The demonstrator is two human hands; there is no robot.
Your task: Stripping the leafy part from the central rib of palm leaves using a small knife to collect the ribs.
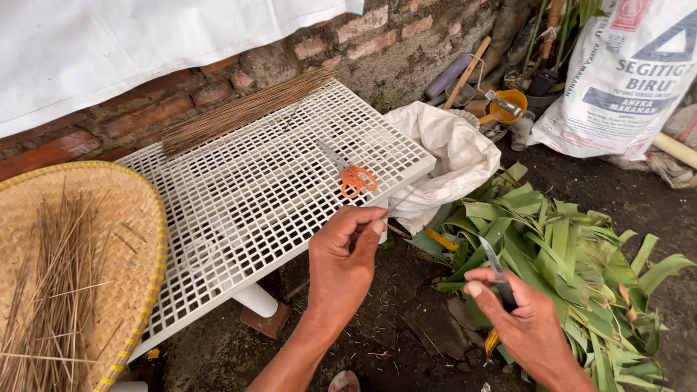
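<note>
Head view looked down on a white grid tabletop [247, 196] set against a brick wall [218, 80], and every place below is told from that tabletop. Off its left end lay a round woven tray [141, 218] with a yellow rim, holding loose brown sticks [51, 305]. Off its right end, on the dirt ground, spread a heap of long green leaves [573, 254], with a crumpled white sack [454, 156] between heap and tabletop and a printed white bag [624, 80] farther right by the wall. Along the tabletop's far edge rested a bundle of thin brown ribs [239, 110]. Near its right front corner lay orange-handled scissors [352, 174].

Just in front of that corner the left hand [341, 261] was pinched shut on a thin pale strip [398, 202], thumb against forefinger. Farther right and lower, above the leaves, the right hand [526, 319] was closed around the dark handle of a small knife [494, 268], its blade pointing up and left. Both hands were apart.
</note>
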